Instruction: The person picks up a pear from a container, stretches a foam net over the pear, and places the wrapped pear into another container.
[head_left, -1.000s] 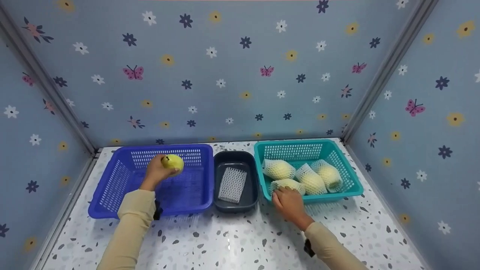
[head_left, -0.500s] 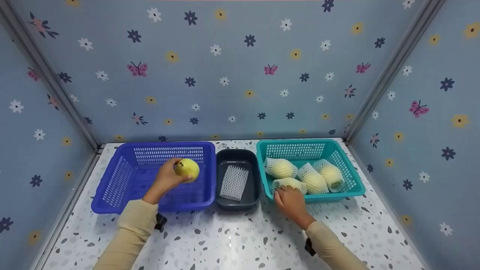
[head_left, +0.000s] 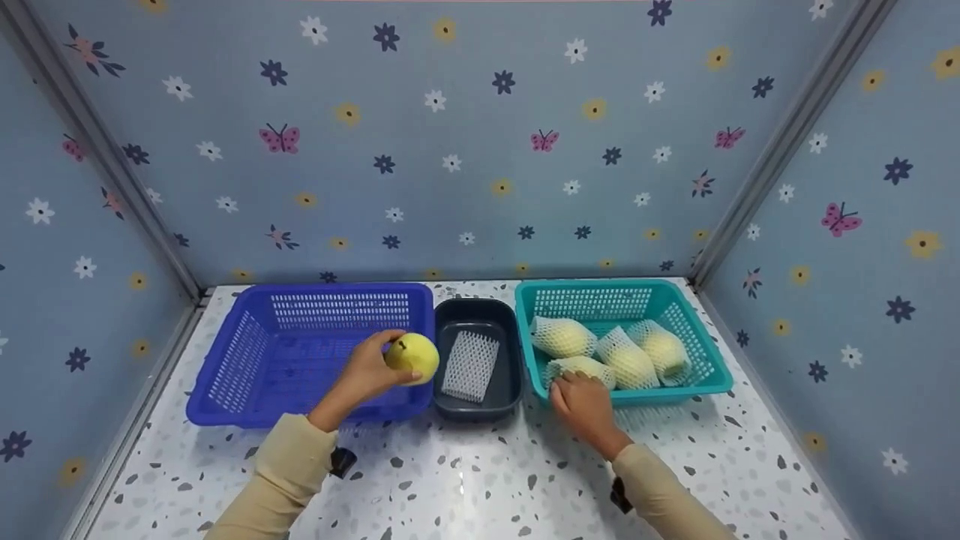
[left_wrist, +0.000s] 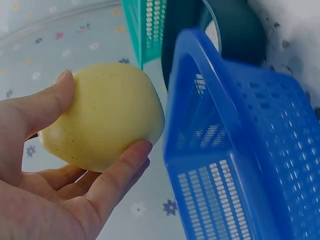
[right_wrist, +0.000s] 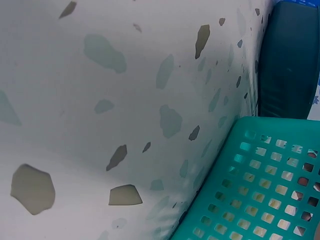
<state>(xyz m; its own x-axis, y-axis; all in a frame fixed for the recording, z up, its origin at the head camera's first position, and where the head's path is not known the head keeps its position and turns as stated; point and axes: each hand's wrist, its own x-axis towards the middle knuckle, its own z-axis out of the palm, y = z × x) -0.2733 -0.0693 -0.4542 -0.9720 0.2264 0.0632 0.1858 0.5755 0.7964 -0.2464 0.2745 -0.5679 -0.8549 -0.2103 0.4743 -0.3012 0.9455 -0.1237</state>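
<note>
In the head view my left hand (head_left: 375,369) holds a yellow pear (head_left: 417,358) over the right side of the purple-blue basket (head_left: 255,415). The left wrist view shows the thumb on one side of the pear (left_wrist: 107,115) and the fingers bent round the other, its stem end toward the palm. My right hand (head_left: 586,409) reaches over the front rim of the teal basket (head_left: 660,391), its fingers bent over the nearest pear in a white foam net (head_left: 583,367). Its fingertips are hidden there. The right wrist view shows mostly tabletop and the teal basket's wall (right_wrist: 250,185).
Between the two baskets stands a dark grey tub (head_left: 480,414) with a flat white foam net (head_left: 471,366) in it. Several other netted pears (head_left: 628,363) lie in the teal basket. A patterned wall (head_left: 480,135) rises behind the speckled tabletop (head_left: 450,487).
My left hand has carried the pear rightward and slightly lower in view, from the basket's middle to its right side by the tub. The right hand stays at the netted pear.
</note>
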